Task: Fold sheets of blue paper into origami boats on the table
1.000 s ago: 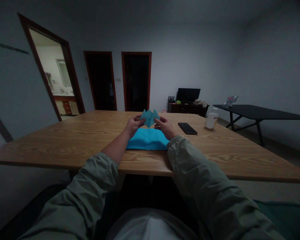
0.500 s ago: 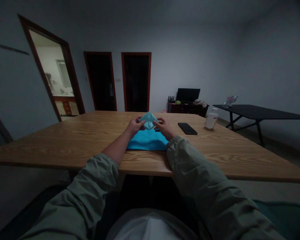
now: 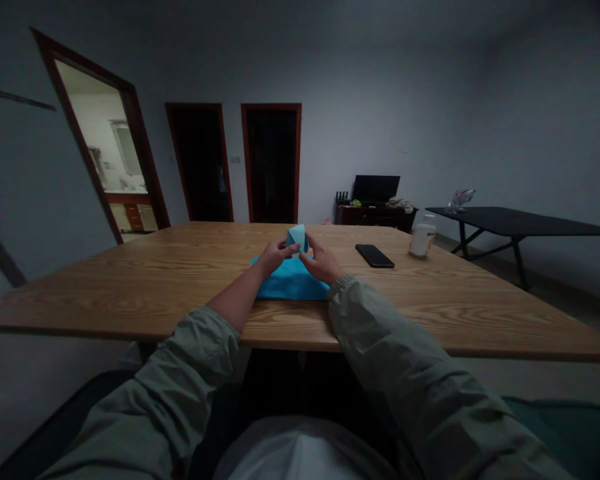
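Both hands meet over the middle of a wooden table (image 3: 130,287). My left hand (image 3: 274,257) and my right hand (image 3: 319,262) pinch a small folded piece of light blue paper (image 3: 297,236) between their fingertips, holding it upright just above the table. Under the hands lies a flat stack of brighter blue paper sheets (image 3: 290,283), close to the table's near edge. The lower part of the folded piece is hidden behind my fingers.
A black phone (image 3: 375,255) lies on the table to the right of my hands, and a white bottle (image 3: 423,239) stands further right. Beyond are a black side table (image 3: 520,224), a low cabinet with a monitor (image 3: 377,189), and doorways at the back.
The folded paper has been pressed together from a wide two-peaked shape into a narrow pointed one. Both hands have come closer together and shifted slightly left.
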A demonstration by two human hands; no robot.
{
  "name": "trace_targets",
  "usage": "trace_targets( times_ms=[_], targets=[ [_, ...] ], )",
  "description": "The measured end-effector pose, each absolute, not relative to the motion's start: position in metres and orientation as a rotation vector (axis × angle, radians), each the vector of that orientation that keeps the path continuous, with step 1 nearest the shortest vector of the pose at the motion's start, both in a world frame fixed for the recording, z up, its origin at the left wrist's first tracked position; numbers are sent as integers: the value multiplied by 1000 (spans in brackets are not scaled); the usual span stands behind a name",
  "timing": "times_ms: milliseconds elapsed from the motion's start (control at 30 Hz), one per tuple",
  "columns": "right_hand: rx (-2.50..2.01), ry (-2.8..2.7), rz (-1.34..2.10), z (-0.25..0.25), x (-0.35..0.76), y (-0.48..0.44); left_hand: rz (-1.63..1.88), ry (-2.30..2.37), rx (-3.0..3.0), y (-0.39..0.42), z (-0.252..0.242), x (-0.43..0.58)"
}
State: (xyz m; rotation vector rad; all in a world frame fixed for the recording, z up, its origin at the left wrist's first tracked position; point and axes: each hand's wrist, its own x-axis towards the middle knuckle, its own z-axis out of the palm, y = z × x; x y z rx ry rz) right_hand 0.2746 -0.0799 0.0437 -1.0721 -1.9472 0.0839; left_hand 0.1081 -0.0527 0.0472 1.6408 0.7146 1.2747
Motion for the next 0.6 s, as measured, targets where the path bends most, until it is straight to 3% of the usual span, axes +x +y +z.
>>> trace_targets(
  times_ms=[600],
  targets=[
    [-1362,-1740,-50,52,273,-82,1696,970,1786,-50,43,114]
  ],
)
